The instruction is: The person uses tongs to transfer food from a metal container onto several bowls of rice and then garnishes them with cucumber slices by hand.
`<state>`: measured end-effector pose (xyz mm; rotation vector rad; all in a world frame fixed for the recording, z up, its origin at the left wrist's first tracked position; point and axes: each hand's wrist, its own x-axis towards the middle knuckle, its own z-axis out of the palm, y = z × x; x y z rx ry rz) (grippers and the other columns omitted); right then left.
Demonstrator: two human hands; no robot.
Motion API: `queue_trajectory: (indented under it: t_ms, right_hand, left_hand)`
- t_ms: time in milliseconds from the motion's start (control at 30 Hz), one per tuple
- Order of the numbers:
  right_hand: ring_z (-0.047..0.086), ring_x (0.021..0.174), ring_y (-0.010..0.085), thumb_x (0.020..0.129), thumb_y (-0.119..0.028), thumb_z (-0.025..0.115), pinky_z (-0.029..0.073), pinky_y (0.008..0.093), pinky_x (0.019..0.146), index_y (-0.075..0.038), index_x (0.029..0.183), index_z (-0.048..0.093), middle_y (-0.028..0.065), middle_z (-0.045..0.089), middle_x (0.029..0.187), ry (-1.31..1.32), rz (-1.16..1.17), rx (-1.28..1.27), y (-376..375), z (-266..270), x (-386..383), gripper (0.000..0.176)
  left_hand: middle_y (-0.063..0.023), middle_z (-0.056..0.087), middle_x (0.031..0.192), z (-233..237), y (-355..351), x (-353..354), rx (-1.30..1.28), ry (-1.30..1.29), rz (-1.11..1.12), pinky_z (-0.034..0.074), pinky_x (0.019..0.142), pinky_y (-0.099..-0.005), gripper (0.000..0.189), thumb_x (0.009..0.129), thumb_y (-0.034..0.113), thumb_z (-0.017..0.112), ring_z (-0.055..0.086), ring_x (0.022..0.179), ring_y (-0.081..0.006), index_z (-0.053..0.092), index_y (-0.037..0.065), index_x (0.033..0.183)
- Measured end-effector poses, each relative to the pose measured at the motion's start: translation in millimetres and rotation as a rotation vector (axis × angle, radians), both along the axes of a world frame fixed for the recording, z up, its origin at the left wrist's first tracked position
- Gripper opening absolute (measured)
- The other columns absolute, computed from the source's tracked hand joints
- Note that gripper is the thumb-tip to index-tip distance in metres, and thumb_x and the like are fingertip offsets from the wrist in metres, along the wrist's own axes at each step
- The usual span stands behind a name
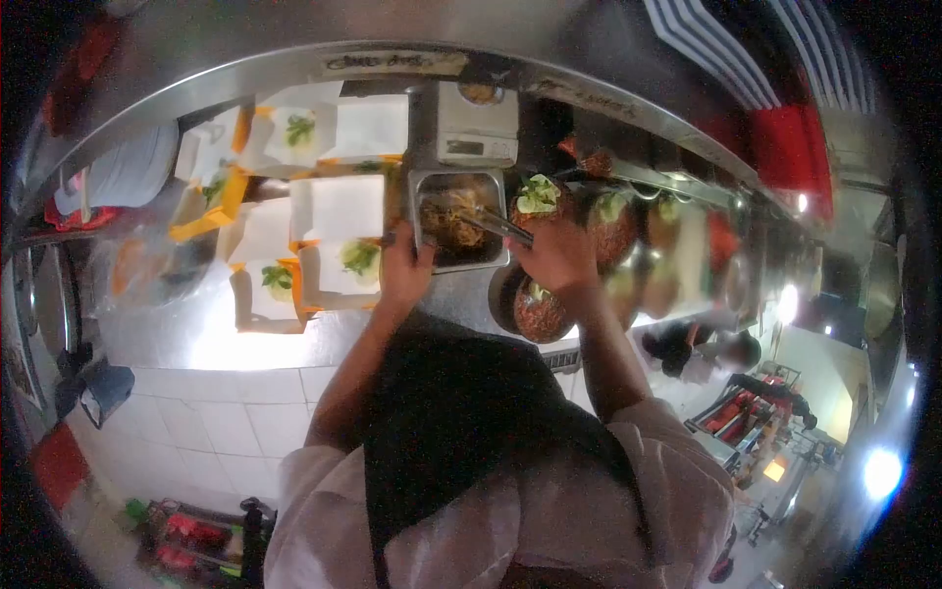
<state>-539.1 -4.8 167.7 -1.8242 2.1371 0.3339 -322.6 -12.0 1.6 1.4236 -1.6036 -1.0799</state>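
Observation:
A rectangular metal pan [461, 260] stands on the steel counter in front of me, with brownish, shredded-looking food [456, 221] inside. My left hand [404, 270] grips the pan at its left rim. Metal tongs [505, 228] are held in my right hand [561, 257], their tips reaching down into the food. Close by my right hand are brown round buns [542, 312], one topped with pale green lettuce [539, 195]. To the left of the pan sit several open white boxes with orange edges [334, 280], some holding lettuce [359, 257].
Behind the pan is a white scale [477, 128] with a small display. More topped buns [613, 231] line the counter to the right. White plates [123, 172] are stacked at far left. A metal shelf edge [392, 64] runs overhead. Another person [702, 348] is at lower right.

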Motion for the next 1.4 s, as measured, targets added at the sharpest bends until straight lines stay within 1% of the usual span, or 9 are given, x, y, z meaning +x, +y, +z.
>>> queue_trajectory:
  t_ms: [167,233,333,500,567,767,1100,1267,1400]
  right_hand:
    - [0.069,0.087,0.0397,0.091,-0.044,0.064,0.055,0.052,0.078,-0.009,0.101,0.072,0.0205,0.07,0.089,0.044,0.07,-0.081,-6,-15,6,0.038]
    - [0.069,0.087,0.0401,0.092,-0.044,0.064,0.055,0.0519,0.078,-0.009,0.104,0.072,0.0204,0.07,0.089,0.037,0.03,-0.014,-13,-4,7,0.038]
    - [0.069,0.088,0.0399,0.092,-0.042,0.064,0.055,0.0513,0.078,-0.009,0.106,0.071,0.0205,0.07,0.09,-0.011,0.028,0.072,-9,1,1,0.037]
    - [0.069,0.082,0.0388,0.092,-0.044,0.064,0.055,0.0506,0.074,-0.009,0.098,0.072,0.0177,0.07,0.083,0.011,0.128,-0.135,10,-21,-6,0.036]
    - [0.069,0.081,0.0386,0.092,-0.043,0.065,0.054,0.0502,0.072,-0.009,0.096,0.072,0.0176,0.069,0.081,-0.024,0.129,-0.161,14,-30,-13,0.035]
    - [0.068,0.074,0.0375,0.091,-0.04,0.067,0.054,0.0479,0.064,-0.009,0.09,0.071,0.0165,0.067,0.075,-0.065,0.096,-0.194,26,-14,-15,0.031]
    - [0.068,0.065,0.0345,0.089,-0.036,0.071,0.053,0.0452,0.056,-0.01,0.088,0.07,0.0159,0.065,0.069,-0.13,0.168,-0.354,31,-28,-25,0.027]
    - [0.067,0.062,0.0355,0.088,-0.038,0.072,0.053,0.0457,0.056,-0.009,0.085,0.07,0.0157,0.065,0.066,-0.24,0.059,-0.369,28,-5,-20,0.029]
    - [0.067,0.063,0.0365,0.088,-0.038,0.072,0.053,0.0462,0.055,-0.007,0.085,0.069,0.0169,0.065,0.066,-0.182,0.078,-0.34,32,-7,-23,0.031]
  left_hand:
    - [-0.0235,0.069,0.083,23,-11,9,0.088,-0.031,-0.024,0.053,0.068,-0.0493,0.035,0.09,0.027,0.064,0.068,0.077,-0.0443,0.059,0.0,0.112]
    - [-0.0206,0.071,0.082,74,-29,14,0.1,-0.453,-0.021,0.055,0.067,-0.0489,0.036,0.091,0.035,0.066,0.069,0.075,-0.0414,0.061,0.004,0.11]
    - [-0.0196,0.071,0.093,112,-76,-4,-0.094,-0.328,-0.025,0.054,0.075,-0.0519,0.041,0.095,0.044,0.06,0.069,0.087,-0.0403,0.066,0.009,0.114]
    - [-0.0153,0.073,0.086,41,-184,-77,-0.201,-0.754,-0.416,0.057,0.074,-0.0495,0.028,0.094,0.033,0.061,0.071,0.085,-0.0348,0.07,0.009,0.106]
    - [-0.0149,0.072,0.091,25,-199,-94,-0.354,-0.939,-0.454,0.061,0.074,-0.0441,0.014,0.088,0.013,0.062,0.074,0.082,-0.03,0.073,0.006,0.093]
    - [-0.0181,0.071,0.102,22,-208,-96,-0.416,-0.913,-0.567,0.062,0.075,-0.0454,0.015,0.086,0.01,0.063,0.073,0.09,-0.0326,0.073,0.007,0.096]
    - [-0.0169,0.073,0.102,17,-227,-98,-0.479,-1.025,-0.756,0.062,0.076,-0.0441,0.02,0.087,0.011,0.063,0.073,0.091,-0.032,0.073,0.008,0.104]
    - [-0.0178,0.073,0.084,37,-216,-86,-0.638,-0.752,-0.652,0.061,0.071,-0.0485,0.033,0.091,0.033,0.061,0.073,0.075,-0.0347,0.073,0.003,0.089]
    - [-0.0181,0.073,0.085,20,-227,-87,-0.501,-0.932,-0.827,0.06,0.072,-0.0493,0.038,0.091,0.039,0.06,0.073,0.077,-0.0348,0.073,0.004,0.09]
